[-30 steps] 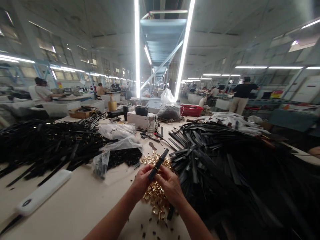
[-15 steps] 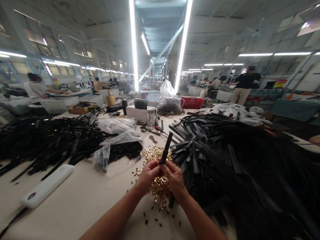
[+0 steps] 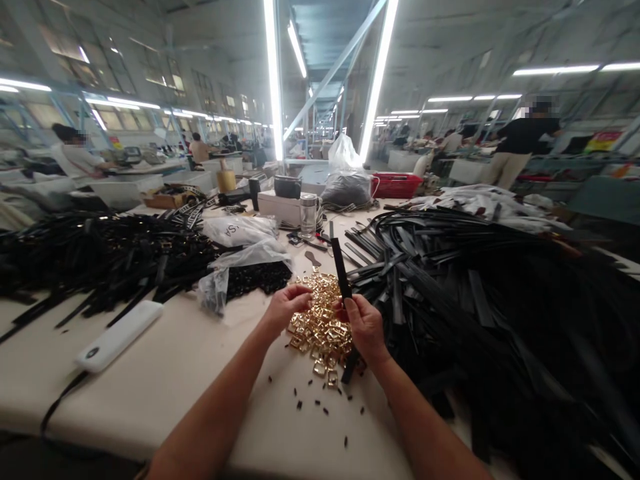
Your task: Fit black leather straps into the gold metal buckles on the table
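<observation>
My right hand (image 3: 366, 327) grips a black strap (image 3: 341, 267) between thumb and fingers. One end stands up above the hand, and a black strip also shows below it. Apart from it, my left hand (image 3: 287, 310) is at the left edge of a pile of gold-coloured metal buckles (image 3: 320, 327). Its fingers are curled toward the thumb, and whatever is between them is too small to tell. Small dark pieces (image 3: 318, 403) lie scattered on the table in front of the buckles.
A large heap of black straps (image 3: 450, 287) covers the right side; another heap (image 3: 100, 260) lies left. A plastic bag (image 3: 213, 293) of small black pieces, a white corded device (image 3: 120, 337), a glass jar (image 3: 309, 217) and a red bin (image 3: 397, 186) are on the table (image 3: 200, 380). People work farther off.
My left hand has come away from the strap and moved left. The right hand keeps the strap, which now leans left instead of right. The camera view has tilted down.
</observation>
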Tool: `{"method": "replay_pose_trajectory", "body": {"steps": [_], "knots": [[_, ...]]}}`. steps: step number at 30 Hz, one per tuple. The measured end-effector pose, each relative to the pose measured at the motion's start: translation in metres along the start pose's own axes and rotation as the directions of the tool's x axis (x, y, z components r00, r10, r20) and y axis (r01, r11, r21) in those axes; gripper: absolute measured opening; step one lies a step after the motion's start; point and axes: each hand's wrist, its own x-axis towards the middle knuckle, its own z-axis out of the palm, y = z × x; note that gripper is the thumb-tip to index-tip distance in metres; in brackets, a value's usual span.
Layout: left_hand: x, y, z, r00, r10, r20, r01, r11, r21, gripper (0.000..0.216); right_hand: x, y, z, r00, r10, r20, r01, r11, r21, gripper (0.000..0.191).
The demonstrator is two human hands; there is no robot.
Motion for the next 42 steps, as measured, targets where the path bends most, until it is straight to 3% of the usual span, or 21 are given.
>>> {"method": "replay_pose_trajectory", "body": {"steps": [4,8,11,15,21,27,35,42], "knots": [[0.007,0.0,-0.026,0.995,0.1,-0.01,-0.092,0.946,0.31,0.025,0.002,0.004,-0.003,1.0,-0.011,0.025,0.014,0.995,-0.096,0.033],[0.003,0.004,-0.038,0.988,0.141,0.059,-0.147,0.769,0.623,0.02,0.001,0.001,-0.005,0.997,-0.045,0.066,0.057,0.98,-0.192,0.03],[0.001,0.01,-0.047,0.99,0.109,0.086,-0.138,0.672,0.727,0.018,0.0,-0.001,-0.005,0.995,-0.06,0.079,0.077,0.969,-0.236,0.03],[0.002,0.014,-0.068,0.997,0.075,0.007,-0.048,0.565,0.824,0.016,0.001,0.002,-0.005,0.995,-0.046,0.092,0.068,0.965,-0.252,0.03],[0.002,0.013,-0.084,0.999,0.023,-0.025,0.01,0.519,0.855,0.016,0.001,0.006,-0.005,0.992,-0.042,0.122,0.078,0.948,-0.307,0.03],[0.0,0.014,-0.076,0.997,-0.073,0.037,0.007,0.526,0.851,0.014,0.0,0.004,-0.003,0.987,-0.07,0.144,0.116,0.932,-0.342,0.03],[-0.003,0.004,-0.058,0.983,-0.13,0.126,-0.045,0.499,0.865,0.027,-0.002,0.005,-0.003,0.981,-0.071,0.18,0.137,0.911,-0.39,0.03],[-0.001,-0.002,-0.058,0.98,-0.128,0.154,-0.07,0.503,0.862,0.022,-0.002,0.009,-0.002,0.98,-0.062,0.187,0.134,0.908,-0.398,0.03]]}}
